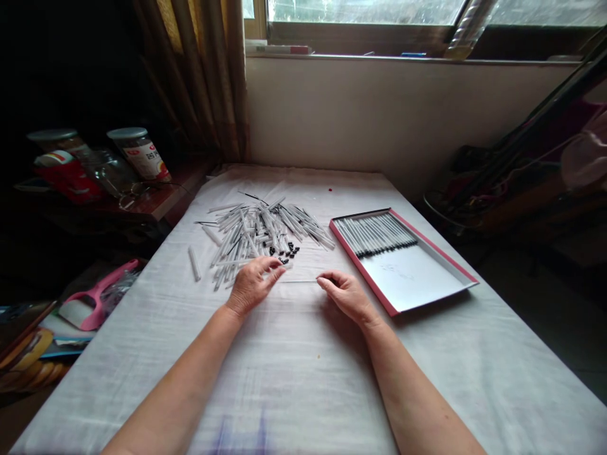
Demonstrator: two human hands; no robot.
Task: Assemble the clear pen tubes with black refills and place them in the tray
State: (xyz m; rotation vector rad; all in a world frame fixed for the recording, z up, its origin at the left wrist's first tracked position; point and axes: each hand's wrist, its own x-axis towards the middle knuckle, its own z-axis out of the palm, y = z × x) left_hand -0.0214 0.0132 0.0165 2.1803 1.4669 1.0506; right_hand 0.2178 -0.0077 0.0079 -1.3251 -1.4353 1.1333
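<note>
Right hand (pixel 346 292) pinched shut on thin refill (pixel 300 280), which lies flat on the cloth (pixel 294 366), free end at 9 o'clock toward left hand (pixel 253 281). Left fingers curl over pile of tubes (pixel 256 234) at 12; hold unclear. Tray (pixel 427 278) at 2. Probably a fitting step; next calls for aligned ends.

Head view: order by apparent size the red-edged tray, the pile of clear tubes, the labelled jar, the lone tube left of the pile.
1-2. red-edged tray and pile of clear tubes: alike, unranked
3. labelled jar
4. lone tube
</note>
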